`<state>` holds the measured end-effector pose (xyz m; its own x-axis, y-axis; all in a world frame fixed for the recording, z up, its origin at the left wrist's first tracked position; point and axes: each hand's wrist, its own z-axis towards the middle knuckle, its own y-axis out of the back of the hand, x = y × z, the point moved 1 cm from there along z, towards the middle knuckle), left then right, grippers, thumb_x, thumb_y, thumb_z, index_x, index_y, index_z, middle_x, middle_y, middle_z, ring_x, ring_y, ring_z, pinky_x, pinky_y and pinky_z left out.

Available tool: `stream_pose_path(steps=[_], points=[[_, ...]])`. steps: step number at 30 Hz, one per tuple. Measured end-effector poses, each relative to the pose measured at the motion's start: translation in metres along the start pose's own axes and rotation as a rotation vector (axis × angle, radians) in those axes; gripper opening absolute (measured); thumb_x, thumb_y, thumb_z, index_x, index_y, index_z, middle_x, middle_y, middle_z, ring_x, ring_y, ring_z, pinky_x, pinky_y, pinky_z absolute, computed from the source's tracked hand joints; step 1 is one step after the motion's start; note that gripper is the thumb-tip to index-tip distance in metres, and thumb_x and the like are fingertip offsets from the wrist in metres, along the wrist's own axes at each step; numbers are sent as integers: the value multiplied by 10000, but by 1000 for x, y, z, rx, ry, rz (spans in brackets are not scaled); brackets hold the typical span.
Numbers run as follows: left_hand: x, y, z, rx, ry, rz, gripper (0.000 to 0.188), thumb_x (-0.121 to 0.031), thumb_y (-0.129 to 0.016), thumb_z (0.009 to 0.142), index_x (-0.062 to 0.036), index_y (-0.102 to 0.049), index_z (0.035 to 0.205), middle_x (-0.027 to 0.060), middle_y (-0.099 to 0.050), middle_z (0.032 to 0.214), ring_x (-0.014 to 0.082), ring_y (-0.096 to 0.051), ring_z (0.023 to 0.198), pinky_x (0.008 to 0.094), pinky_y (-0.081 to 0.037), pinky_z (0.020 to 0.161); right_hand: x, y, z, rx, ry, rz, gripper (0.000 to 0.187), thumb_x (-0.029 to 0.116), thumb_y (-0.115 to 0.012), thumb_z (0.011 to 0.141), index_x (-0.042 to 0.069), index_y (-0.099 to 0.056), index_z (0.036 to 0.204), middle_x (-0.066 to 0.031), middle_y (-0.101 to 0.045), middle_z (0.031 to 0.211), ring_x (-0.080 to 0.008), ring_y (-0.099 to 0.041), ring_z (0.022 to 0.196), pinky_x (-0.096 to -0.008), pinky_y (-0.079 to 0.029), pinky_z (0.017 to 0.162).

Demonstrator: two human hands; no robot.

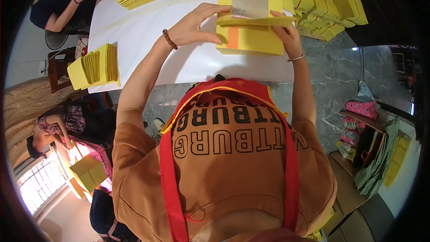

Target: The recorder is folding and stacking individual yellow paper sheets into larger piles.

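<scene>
I have the yellow paper bundle (257, 42) in front of me, near the right corner of the near edge of the white surface (148, 40). I judge that the step in hand is folding or lining up its top layer: a narrow yellow fold (253, 22) runs across the bundle between my hands. My right hand (290, 39) grips the right end of that fold, thumb on the near side and fingers beyond. My left hand (192, 27) is open, thumb and fingers spread in a C, the fingertips at the fold's left end; I cannot tell whether the thumb presses the paper. The next move seems to call for an even touch from both hands, so the fold lies level and the sheets under it stay square.

The paper looks matt and stiff, the bundle a thick block with straight sides. An orange strip (233, 38) stands out flat and bright on its near part, and beyond the fold sits 1 silvery rectangle (250, 4), creased and faintly shiny like foil. By the left corner of the near edge, a yellow stack (96, 67) shows thin, ridged layers. At the right edge, yellow bundles (324, 0) with thin red ties lie heaped, blocky and slightly bent.
</scene>
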<state>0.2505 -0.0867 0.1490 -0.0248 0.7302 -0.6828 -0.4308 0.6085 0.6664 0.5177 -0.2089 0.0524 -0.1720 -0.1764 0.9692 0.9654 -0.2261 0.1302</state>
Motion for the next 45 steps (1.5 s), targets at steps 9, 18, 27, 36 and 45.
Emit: stream_pose_path(steps=[9,18,27,36,45], points=[[19,-20,3,-214,-120,650,434,-49,-526,702,-132,-582,1124,33,-577,1134,243,-512,964,337,-371,821,34,5,3,-45,411,-600,270,112,-631,684,134,-674,950,-24,-535,1211,-307,-385,1197,-400,-252,1016],[-5,-27,-28,-82,-207,449,291,-119,-549,769,-30,-608,1041,104,-599,1071,263,-546,959,343,-433,798,78,-1,-17,135,431,-663,261,62,-669,661,131,-636,910,-3,-629,994,-198,-587,936,-316,-414,777],[0,-26,-12,-197,282,-4,173,-141,-541,847,3,-618,905,102,-604,766,233,-533,676,322,-434,607,66,-13,-25,-103,-193,-325,168,111,-656,772,51,-618,925,-82,-641,857,-196,-601,863,-290,-447,722],[19,-32,13,-323,786,-599,257,-181,-533,883,37,-616,992,-33,-474,597,47,-371,560,221,-338,504,92,-33,-9,-406,-277,20,246,77,-643,790,-1,-560,1007,-72,-632,846,-115,-598,805,-231,-471,708],[24,-32,8,-213,912,-537,186,-154,-550,882,-23,-549,750,-64,-437,629,23,-339,574,197,-280,516,83,-26,-9,-358,-318,-181,138,77,-665,770,-13,-617,863,-48,-627,746,-77,-549,662,-201,-442,611]])
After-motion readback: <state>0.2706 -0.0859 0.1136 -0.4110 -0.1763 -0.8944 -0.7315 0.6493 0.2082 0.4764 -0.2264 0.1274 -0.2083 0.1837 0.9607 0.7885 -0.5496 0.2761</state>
